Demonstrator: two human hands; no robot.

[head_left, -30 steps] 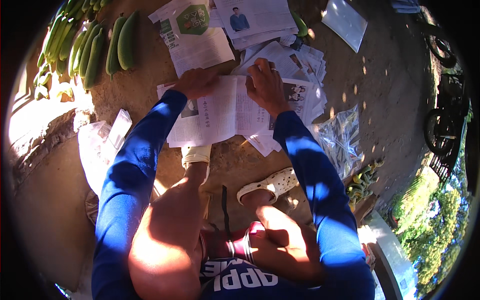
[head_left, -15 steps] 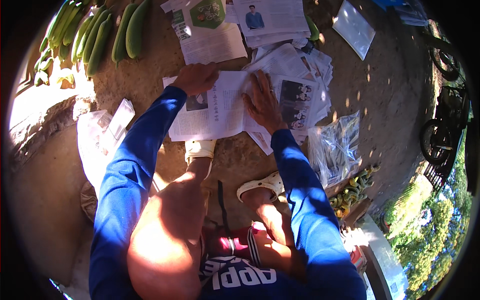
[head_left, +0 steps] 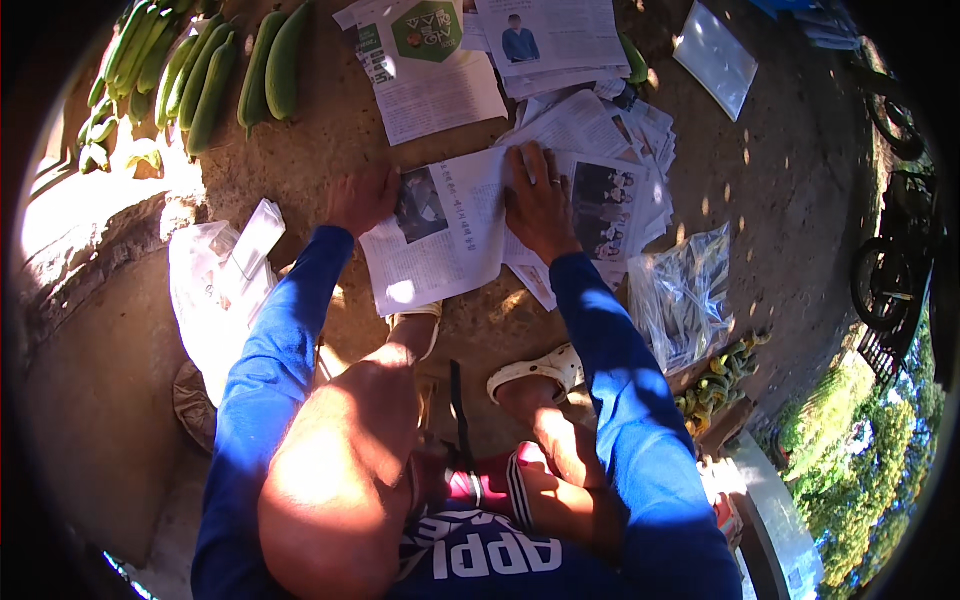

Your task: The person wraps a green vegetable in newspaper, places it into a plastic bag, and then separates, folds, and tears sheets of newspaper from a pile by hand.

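Note:
An unfolded newspaper sheet (head_left: 440, 255) with a dark photo lies on the ground in front of my feet, partly over other printed pages. My right hand (head_left: 538, 203) rests on its right part, fingers extended and a ring on one. At its left edge is my left hand (head_left: 360, 200), palm down with fingers stretched forward; the fingertips are in shade. A heap of newspaper pages (head_left: 645, 150) spreads behind and to the right of my right hand. Further off are a page with a green hexagon (head_left: 445, 95) and a stack with a portrait photo (head_left: 550, 50).
Long green gourds (head_left: 285, 65) lie at the far left. Clear plastic bags sit at the left (head_left: 205, 290), the right (head_left: 685, 300) and the far right (head_left: 715, 60). Yellow-green curled produce (head_left: 720, 385) lies near my right arm. A motorbike (head_left: 885, 285) stands at the right.
My left hand has moved left and down from the sheet's top edge to its left edge. The sheet's left part has shifted and now shows a larger dark photo. My right hand remains on the paper.

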